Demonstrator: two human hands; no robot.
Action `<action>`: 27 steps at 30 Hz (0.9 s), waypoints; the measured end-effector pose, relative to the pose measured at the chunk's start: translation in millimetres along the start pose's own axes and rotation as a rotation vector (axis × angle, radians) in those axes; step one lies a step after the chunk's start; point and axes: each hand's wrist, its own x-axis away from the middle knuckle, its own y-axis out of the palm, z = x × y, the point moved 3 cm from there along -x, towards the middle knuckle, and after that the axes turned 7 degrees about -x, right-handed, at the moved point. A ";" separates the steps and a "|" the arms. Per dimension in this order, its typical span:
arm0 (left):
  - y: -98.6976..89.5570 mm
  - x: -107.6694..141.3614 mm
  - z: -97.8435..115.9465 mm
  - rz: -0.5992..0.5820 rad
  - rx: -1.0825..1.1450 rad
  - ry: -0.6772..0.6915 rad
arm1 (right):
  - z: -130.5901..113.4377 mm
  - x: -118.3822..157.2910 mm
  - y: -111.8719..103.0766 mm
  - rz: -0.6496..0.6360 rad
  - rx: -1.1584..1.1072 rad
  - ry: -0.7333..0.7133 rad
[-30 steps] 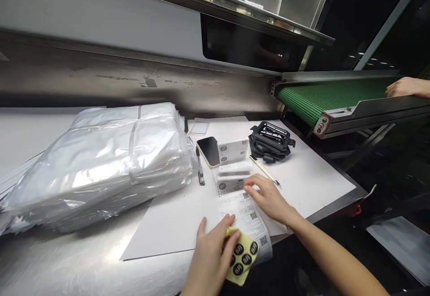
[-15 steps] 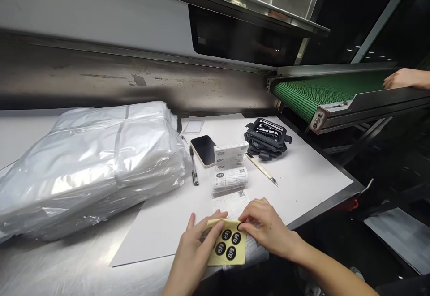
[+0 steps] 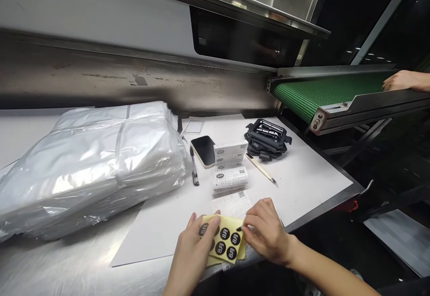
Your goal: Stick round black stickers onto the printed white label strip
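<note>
Near the table's front edge, my left hand (image 3: 198, 242) grips a yellow sheet of stickers (image 3: 220, 260), thumb on top. Several round black stickers (image 3: 225, 233) marked "8月" show on it; others are partly under the thumb. At the sheet's right edge, the fingertips of my right hand (image 3: 267, 231) pinch a small black sticker (image 3: 239, 229), seen nearly edge-on. Just beyond the hands lies a folded strip of printed white labels (image 3: 230, 177), its near end running toward the sheet.
A plastic-wrapped stack of clear bags (image 3: 90, 161) fills the left. Around the labels lie a phone (image 3: 203, 150), a pen (image 3: 194, 166), a craft knife (image 3: 262, 169) and black plastic frames (image 3: 268, 139). Another person's hand (image 3: 399, 80) rests by the green conveyor belt (image 3: 319, 90).
My right hand has shifted slightly right, drawing the black sticker to the sheet's edge. The sheet has tilted and more stickers show on its left side.
</note>
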 end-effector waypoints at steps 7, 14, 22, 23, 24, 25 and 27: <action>14.8 13.7 5.3 -0.162 -0.425 0.454 | 18.6 -20.8 11.8 -0.079 -0.282 0.342; 38.3 40.1 6.5 0.076 -0.657 0.797 | 35.9 -58.5 35.2 -0.085 -0.234 0.437; 43.7 40.5 7.0 0.145 -0.810 0.854 | 28.1 -46.0 32.5 -0.182 -0.138 0.446; 44.3 40.7 6.4 0.160 -0.830 0.867 | 25.1 -42.8 33.1 -0.186 -0.107 0.434; 44.8 41.0 5.8 0.180 -0.847 0.877 | 22.4 -40.1 33.7 -0.189 -0.077 0.420; 45.0 41.3 5.3 0.201 -0.860 0.884 | 20.1 -37.8 34.4 -0.194 -0.048 0.407; 45.1 41.9 5.5 0.227 -0.884 0.894 | 16.9 -34.9 35.8 -0.207 0.003 0.379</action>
